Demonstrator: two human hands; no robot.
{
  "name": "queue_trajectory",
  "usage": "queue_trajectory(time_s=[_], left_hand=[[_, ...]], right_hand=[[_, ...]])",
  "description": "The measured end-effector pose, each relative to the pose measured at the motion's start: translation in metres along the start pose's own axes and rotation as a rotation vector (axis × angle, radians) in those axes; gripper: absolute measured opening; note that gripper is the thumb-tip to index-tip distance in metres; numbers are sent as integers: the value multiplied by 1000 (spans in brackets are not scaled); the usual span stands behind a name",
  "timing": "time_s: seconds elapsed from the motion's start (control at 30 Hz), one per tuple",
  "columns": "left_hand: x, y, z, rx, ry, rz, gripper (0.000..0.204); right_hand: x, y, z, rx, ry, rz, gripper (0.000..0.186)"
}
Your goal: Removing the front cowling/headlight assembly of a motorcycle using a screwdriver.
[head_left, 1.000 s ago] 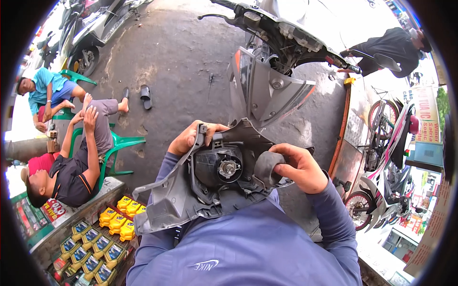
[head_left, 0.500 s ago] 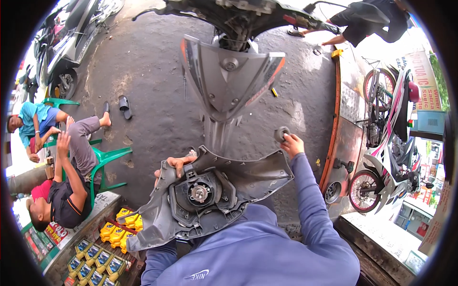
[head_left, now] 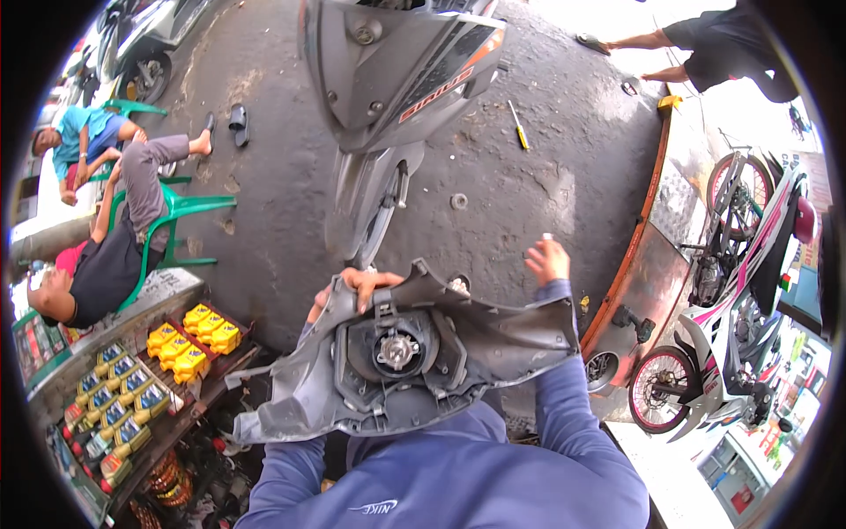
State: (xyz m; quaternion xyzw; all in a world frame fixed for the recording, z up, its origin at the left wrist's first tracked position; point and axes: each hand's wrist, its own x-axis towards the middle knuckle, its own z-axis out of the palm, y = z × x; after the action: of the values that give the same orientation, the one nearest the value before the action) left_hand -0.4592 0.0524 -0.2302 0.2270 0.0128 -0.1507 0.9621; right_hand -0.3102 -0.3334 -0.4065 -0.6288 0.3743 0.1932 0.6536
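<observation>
A grey plastic motorbike headlight cowl (head_left: pixel 520 339) is held in front of my body, its inner side facing up. In its middle sits the back of the headlight, a round black housing with a bulb socket (head_left: pixel 396 350) at the centre. My left hand (head_left: pixel 357 289) grips the cowl's upper left edge, fingers over the rim. Just beyond the cowl's right end, my right hand (head_left: pixel 548 260) is raised with fingers partly bent and apart. A small pale spot shows at one fingertip. On the floor ahead lies a grey ring-shaped piece (head_left: pixel 458 201), away from both hands.
A grey motorbike (head_left: pixel 397 79) stands ahead. A yellow-handled screwdriver (head_left: pixel 521 135) lies on the floor. Yellow bottles (head_left: pixel 181 353) fill a rack at lower left. Two people sit on green chairs (head_left: pixel 181 207) at left. An orange-edged metal ramp (head_left: pixel 648 229) and another motorbike (head_left: pixel 740 309) are at right.
My right hand has let go of the grey ring, which now lies on the floor. The view has shifted, with the motorbike appearing higher and further left. My left hand keeps hold of the cowl.
</observation>
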Motion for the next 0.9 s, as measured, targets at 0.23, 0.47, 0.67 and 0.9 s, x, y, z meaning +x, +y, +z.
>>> queue_trajectory(time_s=[0.23,0.47,0.67,0.9], left_hand=[[5,28,24,46,35,9,54],[-12,70,83,135,-4,2,43],[-12,98,57,429,-392,82,45],[-17,114,58,612,-407,89,62]], right_hand=[[-294,-191,10,-426,-174,-897,20],[-398,-132,130,-999,-785,-1074,45],[-425,-126,160,-1119,-637,-1065,38],[-443,-132,177,-1299,-657,-1095,34]])
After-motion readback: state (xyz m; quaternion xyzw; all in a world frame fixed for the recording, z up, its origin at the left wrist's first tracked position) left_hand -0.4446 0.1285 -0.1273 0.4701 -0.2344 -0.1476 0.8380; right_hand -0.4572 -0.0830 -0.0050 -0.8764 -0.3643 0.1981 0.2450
